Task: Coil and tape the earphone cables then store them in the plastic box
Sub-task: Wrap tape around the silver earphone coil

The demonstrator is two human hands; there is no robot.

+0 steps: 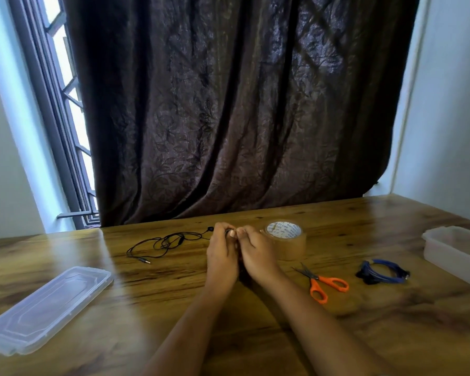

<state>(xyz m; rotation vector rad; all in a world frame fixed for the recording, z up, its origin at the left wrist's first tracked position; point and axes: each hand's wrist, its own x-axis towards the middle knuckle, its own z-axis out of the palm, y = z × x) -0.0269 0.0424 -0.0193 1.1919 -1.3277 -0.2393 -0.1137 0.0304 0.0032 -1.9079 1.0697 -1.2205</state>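
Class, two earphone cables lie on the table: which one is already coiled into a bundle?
The blue cable, right of the scissors; the black cable lies loose and spread out.

Glossy wooden table [255,335], translucent plastic lid [46,310], patterned cloth curtain [228,104].

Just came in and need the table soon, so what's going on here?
A person is working on the black earphone cable: the left hand and right hand pinch one end beside the tape roll, the rest lying loose on the wooden table. A blue earphone cable lies coiled beside the orange scissors. The plastic box sits open at the right, its lid far left.
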